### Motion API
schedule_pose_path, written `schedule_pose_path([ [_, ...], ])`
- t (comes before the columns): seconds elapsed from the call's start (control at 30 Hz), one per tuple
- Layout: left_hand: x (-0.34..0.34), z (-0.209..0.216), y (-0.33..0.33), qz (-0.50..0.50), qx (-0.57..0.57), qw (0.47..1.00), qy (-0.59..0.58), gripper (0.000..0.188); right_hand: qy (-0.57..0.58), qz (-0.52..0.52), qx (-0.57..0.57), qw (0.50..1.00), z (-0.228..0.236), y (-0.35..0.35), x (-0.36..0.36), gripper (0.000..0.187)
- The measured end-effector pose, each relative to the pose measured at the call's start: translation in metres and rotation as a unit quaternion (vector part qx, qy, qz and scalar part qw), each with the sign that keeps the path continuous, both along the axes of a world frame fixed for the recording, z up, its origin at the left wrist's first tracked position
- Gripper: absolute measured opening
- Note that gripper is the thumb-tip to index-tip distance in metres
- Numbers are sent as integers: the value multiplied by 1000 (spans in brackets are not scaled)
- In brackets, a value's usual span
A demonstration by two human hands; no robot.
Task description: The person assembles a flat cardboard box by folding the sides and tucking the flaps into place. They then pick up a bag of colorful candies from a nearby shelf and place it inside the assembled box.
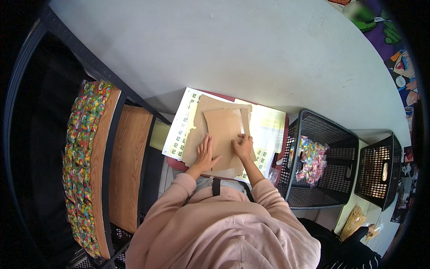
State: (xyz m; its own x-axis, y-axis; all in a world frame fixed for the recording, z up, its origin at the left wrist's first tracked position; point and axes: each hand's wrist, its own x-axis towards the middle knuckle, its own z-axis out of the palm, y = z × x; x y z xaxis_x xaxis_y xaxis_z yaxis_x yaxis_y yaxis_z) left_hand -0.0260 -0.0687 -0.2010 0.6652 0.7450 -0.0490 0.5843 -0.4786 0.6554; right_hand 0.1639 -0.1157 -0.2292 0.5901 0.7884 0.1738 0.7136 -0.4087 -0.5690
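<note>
The left hand (206, 154) is laid open on the brown cardboard sheet (222, 125), stacked over torn cardboard (195, 123); whether anything is pinched by the curled right hand (242, 146) cannot be told. Probably light and stiff, the sheet is best held by opposite edges.

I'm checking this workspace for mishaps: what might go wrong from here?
1. The top cardboard lies askew on the lower cardboard, so uneven pressure from the left hand or right hand might make it slide.
2. The sheets jut past the red tabletop at the left; the left sleeve could catch and drag them.
3. The basket stands close on the right, so the right elbow might bump it.
</note>
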Motion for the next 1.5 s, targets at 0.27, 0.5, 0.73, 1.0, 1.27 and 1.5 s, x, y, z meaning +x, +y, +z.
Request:
schedule_pose_path([
  [0.27,-4,-4,-4,99,-299,931,-183,78,392,31,59,918,54,9,1,32],
  [0.5,-16,30,10,121,-520,806,-257,65,423,170,39,889,98,21,-47,38],
  [0.73,-39,4,9,227,-373,872,-220,43,282,239,-12,929,59,36,-85,55],
  [1.0,-64,-14,11,318,-253,890,-209,39,-50,368,-55,927,48,41,-108,65],
  [1.27,-77,15,31,30,55,984,164,102,-184,396,-150,887,19,46,-104,58],
  [1.5,-82,23,45,-37,47,963,261,121,-162,399,-171,886,17,47,-102,59],
])
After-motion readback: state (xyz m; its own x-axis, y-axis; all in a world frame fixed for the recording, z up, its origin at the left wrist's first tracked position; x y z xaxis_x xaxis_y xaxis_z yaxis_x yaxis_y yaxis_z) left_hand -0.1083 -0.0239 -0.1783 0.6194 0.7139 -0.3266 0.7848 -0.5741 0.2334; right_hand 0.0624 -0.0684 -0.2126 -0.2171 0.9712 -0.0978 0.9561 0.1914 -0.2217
